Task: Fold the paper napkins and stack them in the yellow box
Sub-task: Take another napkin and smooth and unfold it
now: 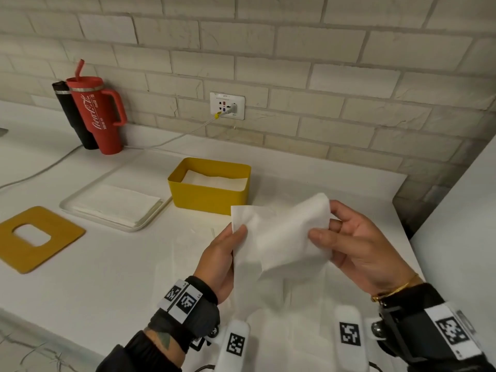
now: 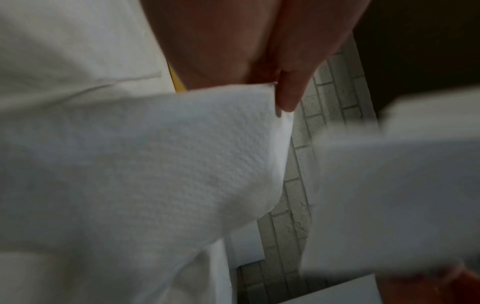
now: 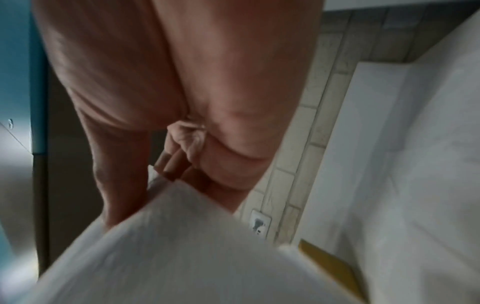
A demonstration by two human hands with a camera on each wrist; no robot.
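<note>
Both hands hold one white paper napkin up above the white surface, just in front of the yellow box. Left hand grips the napkin's left edge, thumb on top & fingers behind, grip clamped on the paper. Right hand pinches the right side, thumb on the near face w/ fingers curled behind, grip also clamped. Napkin is partly bent over, right half curving toward the left; lower part hangs loose toward the person. Left wrist view shows embossed paper under a fingertip; right wrist view is blurred, paper under curled fingers.

Yellow box sits open near the brick wall, w/ white napkins already lying inside. Left of it, touching or just beside, a white tray carries a flat stack of napkins. Farther left lies a yellow lid w/ an oval cutout. At the back left, a red tumbler stands beside a black bottle. A cable runs from the wall socket.
</note>
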